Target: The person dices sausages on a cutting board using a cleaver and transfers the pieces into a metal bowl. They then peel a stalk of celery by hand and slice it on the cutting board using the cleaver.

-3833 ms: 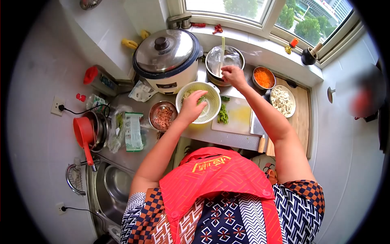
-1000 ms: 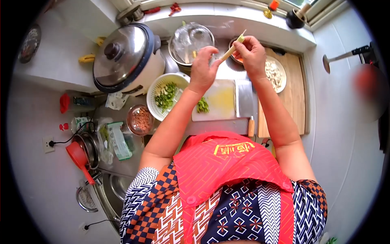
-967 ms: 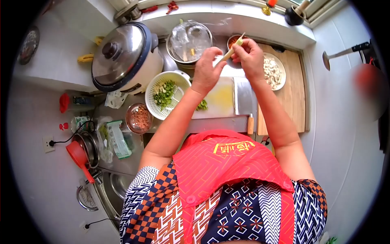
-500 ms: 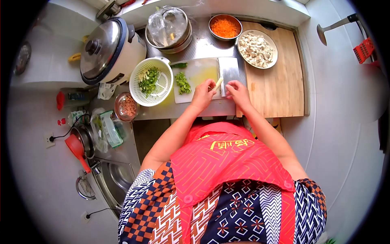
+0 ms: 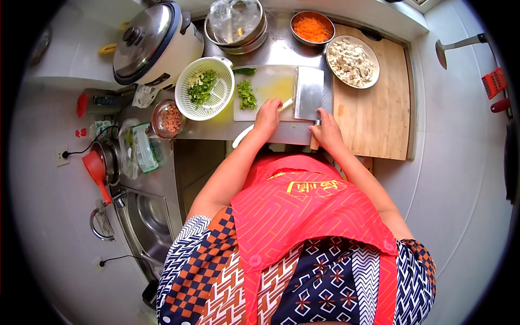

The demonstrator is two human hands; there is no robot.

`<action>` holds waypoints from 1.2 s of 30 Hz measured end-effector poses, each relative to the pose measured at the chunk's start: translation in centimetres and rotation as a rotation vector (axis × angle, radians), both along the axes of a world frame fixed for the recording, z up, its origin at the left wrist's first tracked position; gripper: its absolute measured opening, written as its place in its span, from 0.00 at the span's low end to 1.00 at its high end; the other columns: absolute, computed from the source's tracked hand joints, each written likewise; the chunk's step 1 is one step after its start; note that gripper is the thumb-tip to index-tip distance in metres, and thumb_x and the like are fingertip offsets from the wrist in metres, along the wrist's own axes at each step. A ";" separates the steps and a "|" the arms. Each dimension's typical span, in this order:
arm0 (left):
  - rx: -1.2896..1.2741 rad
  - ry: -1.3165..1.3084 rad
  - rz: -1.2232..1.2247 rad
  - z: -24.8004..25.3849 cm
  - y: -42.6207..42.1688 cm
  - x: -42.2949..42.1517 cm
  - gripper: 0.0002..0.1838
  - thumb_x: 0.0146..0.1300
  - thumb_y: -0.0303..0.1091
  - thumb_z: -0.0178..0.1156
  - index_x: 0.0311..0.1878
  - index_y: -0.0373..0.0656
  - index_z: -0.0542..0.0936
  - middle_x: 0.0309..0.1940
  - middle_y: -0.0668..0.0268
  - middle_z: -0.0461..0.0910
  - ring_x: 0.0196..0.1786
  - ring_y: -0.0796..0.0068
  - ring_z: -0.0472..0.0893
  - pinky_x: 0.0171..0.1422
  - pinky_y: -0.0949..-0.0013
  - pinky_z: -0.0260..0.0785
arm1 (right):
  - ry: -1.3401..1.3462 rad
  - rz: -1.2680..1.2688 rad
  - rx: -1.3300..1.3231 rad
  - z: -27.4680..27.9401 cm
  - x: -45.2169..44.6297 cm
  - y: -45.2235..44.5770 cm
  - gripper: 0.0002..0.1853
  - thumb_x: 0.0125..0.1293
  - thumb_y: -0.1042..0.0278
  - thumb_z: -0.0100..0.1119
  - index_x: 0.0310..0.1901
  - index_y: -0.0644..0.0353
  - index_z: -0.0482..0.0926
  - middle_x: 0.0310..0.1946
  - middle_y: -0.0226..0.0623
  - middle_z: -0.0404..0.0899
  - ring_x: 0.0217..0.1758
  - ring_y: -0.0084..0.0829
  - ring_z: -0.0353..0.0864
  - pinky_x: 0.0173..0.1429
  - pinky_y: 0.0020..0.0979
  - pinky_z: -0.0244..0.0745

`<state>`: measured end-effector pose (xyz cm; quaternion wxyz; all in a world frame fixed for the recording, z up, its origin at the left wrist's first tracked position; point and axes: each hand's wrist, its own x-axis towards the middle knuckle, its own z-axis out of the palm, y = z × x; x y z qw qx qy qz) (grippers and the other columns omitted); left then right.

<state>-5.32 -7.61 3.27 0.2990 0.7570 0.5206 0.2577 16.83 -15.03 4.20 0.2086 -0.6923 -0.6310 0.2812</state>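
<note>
My left hand [image 5: 267, 118] is closed round a long pale stalk [image 5: 243, 136], perhaps the white part of a scallion. One end points over the white cutting board [image 5: 262, 114] and the other slants out past the wrist over the counter edge. My right hand [image 5: 328, 130] grips the cleaver [image 5: 310, 93] at its wooden handle, fingertips near the blade's corner. The broad blade lies flat over the board's right side. Chopped greens [image 5: 247, 95] sit on the board's left, with a green pepper-like piece [image 5: 245, 71] at its upper edge.
Left of the board stand a white colander [image 5: 227, 89] with chopped greens and a bowl of pinkish diced food [image 5: 169, 119]. Behind are stacked metal bowls [image 5: 246, 47] and a bowl of shredded carrot [image 5: 312, 28]. A plate of white cubes [image 5: 353, 61] rests on the wooden board [image 5: 374, 127].
My right hand has moved from beside the blade down onto the cleaver's handle. The stalk in my left hand has tilted flatter, its lower end now showing. The whole view has shifted slightly.
</note>
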 end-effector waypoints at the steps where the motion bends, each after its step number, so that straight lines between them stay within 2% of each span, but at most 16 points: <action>1: 0.002 0.002 -0.003 -0.1 0.0 0.0 0.12 0.52 0.18 0.59 0.41 0.39 0.75 0.39 0.52 0.78 0.46 0.49 0.77 0.51 0.58 0.70 | 0.002 -0.004 0.001 -0.2 0.0 0.0 0.34 0.55 0.65 0.67 0.62 0.59 0.63 0.51 0.56 0.74 0.54 0.54 0.75 0.56 0.45 0.73; 4: 0.006 0.019 -0.018 -0.3 0.3 0.0 0.12 0.52 0.18 0.59 0.41 0.39 0.76 0.39 0.52 0.78 0.46 0.49 0.77 0.50 0.58 0.71 | -0.039 -0.161 -0.064 -0.7 -0.2 0.9 0.35 0.52 0.71 0.64 0.63 0.60 0.63 0.45 0.53 0.78 0.44 0.49 0.81 0.48 0.41 0.78; 7: 0.014 0.049 -0.039 -0.8 0.8 -0.1 0.12 0.52 0.19 0.59 0.41 0.40 0.76 0.39 0.53 0.78 0.45 0.49 0.77 0.50 0.57 0.71 | 0.537 -0.475 -0.312 -1.4 0.1 1.9 0.29 0.51 0.74 0.59 0.59 0.63 0.70 0.38 0.46 0.81 0.31 0.39 0.83 0.36 0.36 0.79; 8: 0.016 0.050 -0.051 -0.9 0.8 -0.1 0.12 0.53 0.19 0.59 0.41 0.40 0.76 0.39 0.53 0.78 0.45 0.49 0.77 0.50 0.57 0.71 | 0.590 -0.453 -0.282 -1.5 0.3 1.8 0.26 0.51 0.75 0.58 0.56 0.63 0.72 0.37 0.45 0.81 0.28 0.37 0.82 0.33 0.35 0.78; 10: 0.004 0.059 -0.061 -0.9 0.5 0.0 0.11 0.53 0.19 0.59 0.41 0.40 0.76 0.39 0.53 0.78 0.45 0.49 0.78 0.50 0.57 0.71 | 0.689 -0.408 -0.229 1.7 0.2 1.8 0.21 0.51 0.75 0.57 0.50 0.65 0.77 0.35 0.41 0.81 0.22 0.31 0.80 0.28 0.33 0.77; 11: -0.004 0.068 -0.059 -0.4 0.2 0.1 0.11 0.54 0.20 0.58 0.41 0.40 0.76 0.39 0.53 0.78 0.45 0.49 0.78 0.50 0.56 0.71 | 0.596 -0.354 -0.228 4.2 -0.1 1.7 0.19 0.51 0.75 0.57 0.47 0.66 0.79 0.36 0.44 0.81 0.27 0.34 0.81 0.33 0.33 0.77; 14: 0.015 0.067 -0.060 -0.5 -0.3 0.3 0.09 0.55 0.21 0.57 0.41 0.40 0.77 0.39 0.53 0.78 0.45 0.49 0.78 0.49 0.56 0.71 | 0.344 -0.124 0.042 2.1 0.7 1.1 0.21 0.50 0.75 0.58 0.49 0.64 0.79 0.38 0.47 0.80 0.33 0.39 0.81 0.40 0.33 0.76; 15: 0.025 0.061 -0.059 -0.7 -0.5 0.2 0.09 0.55 0.22 0.57 0.40 0.40 0.77 0.38 0.53 0.78 0.45 0.49 0.78 0.49 0.55 0.71 | 0.299 -0.077 0.124 3.4 0.3 1.0 0.21 0.49 0.75 0.59 0.49 0.62 0.79 0.37 0.48 0.78 0.38 0.44 0.79 0.44 0.35 0.74; 21: 0.105 0.087 -0.066 -1.4 -0.5 0.4 0.07 0.58 0.27 0.52 0.39 0.44 0.77 0.36 0.54 0.78 0.43 0.49 0.78 0.48 0.55 0.70 | 0.084 0.185 0.108 5.6 -0.2 1.0 0.19 0.50 0.77 0.57 0.47 0.58 0.78 0.33 0.47 0.74 0.38 0.48 0.76 0.45 0.41 0.74; 24: 0.121 0.101 -0.022 -1.3 -0.6 0.8 0.08 0.58 0.27 0.53 0.39 0.46 0.79 0.36 0.58 0.79 0.42 0.52 0.78 0.47 0.56 0.70 | -0.012 0.219 0.100 6.0 -0.6 1.3 0.15 0.55 0.73 0.55 0.46 0.57 0.77 0.33 0.49 0.77 0.39 0.52 0.77 0.45 0.44 0.75; 27: 0.253 0.022 -0.017 -1.3 -0.7 1.5 0.08 0.58 0.27 0.54 0.38 0.44 0.80 0.35 0.59 0.80 0.40 0.53 0.78 0.43 0.56 0.71 | -0.077 0.285 -0.100 6.2 -1.0 2.6 0.12 0.60 0.68 0.52 0.45 0.58 0.76 0.32 0.54 0.80 0.38 0.56 0.80 0.44 0.50 0.76; 30: 0.273 0.001 -0.014 -1.6 -0.5 1.7 0.08 0.56 0.27 0.55 0.37 0.44 0.82 0.35 0.61 0.80 0.39 0.55 0.78 0.43 0.58 0.72 | -0.182 0.308 -0.182 6.6 -1.8 3.0 0.11 0.63 0.66 0.49 0.43 0.61 0.76 0.29 0.59 0.80 0.35 0.59 0.80 0.43 0.54 0.76; 36: 0.323 -0.081 0.024 -2.1 -0.5 2.0 0.08 0.54 0.27 0.58 0.36 0.45 0.83 0.36 0.62 0.81 0.40 0.57 0.79 0.45 0.61 0.73 | -0.246 0.312 -0.165 5.7 -2.5 3.9 0.09 0.62 0.69 0.48 0.39 0.63 0.76 0.29 0.60 0.79 0.35 0.60 0.81 0.43 0.53 0.76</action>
